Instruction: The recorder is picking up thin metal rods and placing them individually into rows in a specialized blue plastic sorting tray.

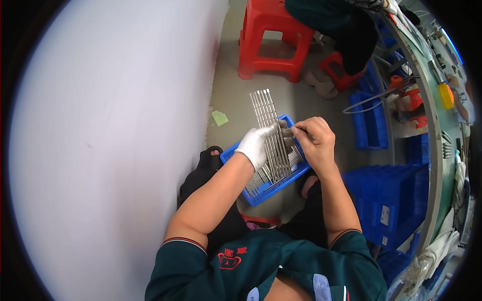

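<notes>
We have our gloved left hand [254, 144] gripping metal rods [264, 111] over the blue basket [281, 187]; our bare right hand [316, 140] is beside them, fingertips bent, grip unclear to us.

Red lettering [242, 250] marks the green shirt [306, 256]; labels [385, 214] on blue bins [404, 208] are unreadable.

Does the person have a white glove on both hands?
No, the left hand wears a white glove, but the right hand is bare, with its skin showing.
</notes>
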Demonstrator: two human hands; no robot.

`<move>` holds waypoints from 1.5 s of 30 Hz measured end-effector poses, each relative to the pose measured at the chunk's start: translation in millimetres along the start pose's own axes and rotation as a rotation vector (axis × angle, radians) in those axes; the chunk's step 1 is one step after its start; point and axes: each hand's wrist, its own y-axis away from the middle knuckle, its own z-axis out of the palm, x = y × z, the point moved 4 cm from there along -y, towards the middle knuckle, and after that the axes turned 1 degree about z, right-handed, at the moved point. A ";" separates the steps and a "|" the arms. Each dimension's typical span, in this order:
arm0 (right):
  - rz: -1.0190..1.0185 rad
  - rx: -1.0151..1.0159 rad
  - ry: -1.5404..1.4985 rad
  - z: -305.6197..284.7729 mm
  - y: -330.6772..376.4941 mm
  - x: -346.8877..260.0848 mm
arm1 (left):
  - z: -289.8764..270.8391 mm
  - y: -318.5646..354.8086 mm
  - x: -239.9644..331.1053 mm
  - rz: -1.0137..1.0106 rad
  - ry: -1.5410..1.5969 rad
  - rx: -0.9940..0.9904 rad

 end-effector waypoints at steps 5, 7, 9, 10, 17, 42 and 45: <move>0.005 -0.064 -0.047 8.1 4.3 -0.3 | -1.4 -2.4 2.7 0.014 0.090 0.061; -0.004 -0.061 -0.059 11.0 3.3 -1.8 | -3.2 -2.5 2.7 0.014 0.088 0.061; -0.028 -0.035 -0.047 11.8 1.7 -4.4 | -6.9 -3.7 2.4 0.015 0.086 0.061; -0.028 -0.035 -0.048 12.8 1.3 -4.0 | -8.5 -4.5 2.0 0.007 0.099 0.033; -0.120 -0.066 0.048 13.6 2.3 -4.3 | -5.3 -2.0 1.1 0.004 0.025 0.093; -0.247 -0.134 0.227 20.5 0.2 -20.0 | -12.7 -8.8 -4.4 0.002 0.066 0.096; -0.275 -0.137 0.268 25.7 2.5 -20.8 | -13.6 -10.4 -6.5 -0.014 0.122 0.098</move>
